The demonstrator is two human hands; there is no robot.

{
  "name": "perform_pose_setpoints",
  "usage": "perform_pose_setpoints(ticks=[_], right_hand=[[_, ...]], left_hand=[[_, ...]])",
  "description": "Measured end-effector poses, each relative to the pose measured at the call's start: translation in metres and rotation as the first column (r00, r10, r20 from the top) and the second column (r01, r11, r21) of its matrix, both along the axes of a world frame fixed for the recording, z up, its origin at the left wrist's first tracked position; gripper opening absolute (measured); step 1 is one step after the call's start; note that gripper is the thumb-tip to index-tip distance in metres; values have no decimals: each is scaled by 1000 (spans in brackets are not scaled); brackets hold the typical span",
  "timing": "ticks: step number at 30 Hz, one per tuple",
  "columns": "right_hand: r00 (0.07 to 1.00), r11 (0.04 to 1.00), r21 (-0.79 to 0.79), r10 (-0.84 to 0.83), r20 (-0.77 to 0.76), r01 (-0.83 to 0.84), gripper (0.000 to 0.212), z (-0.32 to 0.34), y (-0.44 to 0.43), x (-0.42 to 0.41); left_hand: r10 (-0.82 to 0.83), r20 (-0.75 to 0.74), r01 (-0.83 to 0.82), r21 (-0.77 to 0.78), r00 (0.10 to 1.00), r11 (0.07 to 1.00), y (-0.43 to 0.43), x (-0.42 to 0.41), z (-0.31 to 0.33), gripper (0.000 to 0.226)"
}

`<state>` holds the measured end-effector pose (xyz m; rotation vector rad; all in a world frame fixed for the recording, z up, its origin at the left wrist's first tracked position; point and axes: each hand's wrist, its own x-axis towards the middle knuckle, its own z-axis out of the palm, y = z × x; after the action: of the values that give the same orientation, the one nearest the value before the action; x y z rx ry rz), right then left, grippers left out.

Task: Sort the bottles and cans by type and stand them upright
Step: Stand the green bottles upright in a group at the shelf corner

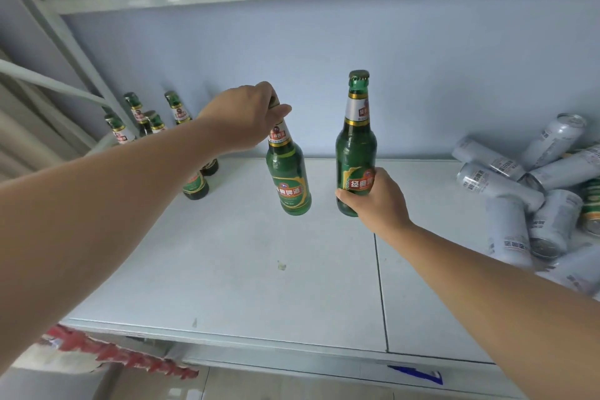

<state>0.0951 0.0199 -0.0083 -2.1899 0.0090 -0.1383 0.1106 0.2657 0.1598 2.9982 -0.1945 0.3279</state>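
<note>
On the shelf (259,269), near its middle, the left grip (246,117) is closed over the cap and neck of the left bottle (289,178), which leans with its top to the left. The right grip (376,201) is wrapped round the lower body of the right bottle (355,140), which is upright. Both bottles are between the standing bottles (177,107) at the back left and the heap of lying cans (506,178) at the right.

A hold only at the cap could slip, so the leaning bottle may tip and strike its neighbour. The cans, if pushed, could roll off the edge.

The glass is green, smooth and glossy, with paper labels and crimped caps. The cans are pale metal cylinders, and the shelf is flat and painted white.
</note>
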Motion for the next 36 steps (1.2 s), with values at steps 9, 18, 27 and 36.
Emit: perform_pose_setpoints(ticks=[9, 18, 27, 36], right_hand=[[997, 997, 24, -74, -10, 74, 55, -1, 113, -40], [996, 996, 20, -86, -31, 87, 57, -4, 168, -71], [999, 1000, 12, -3, -37, 3, 61, 0, 195, -55], [993, 993, 32, 117, -30, -116, 61, 0, 225, -31]], left_hand=[[-100, 11, 100, -27, 995, 995, 102, -36, -6, 39], [-136, 42, 138, -56, 990, 989, 169, -60, -19, 40], [-64, 4, 64, 14, 998, 998, 203, -64, -15, 37], [84, -16, -82, 99, 996, 992, 230, -71, -9, 43]])
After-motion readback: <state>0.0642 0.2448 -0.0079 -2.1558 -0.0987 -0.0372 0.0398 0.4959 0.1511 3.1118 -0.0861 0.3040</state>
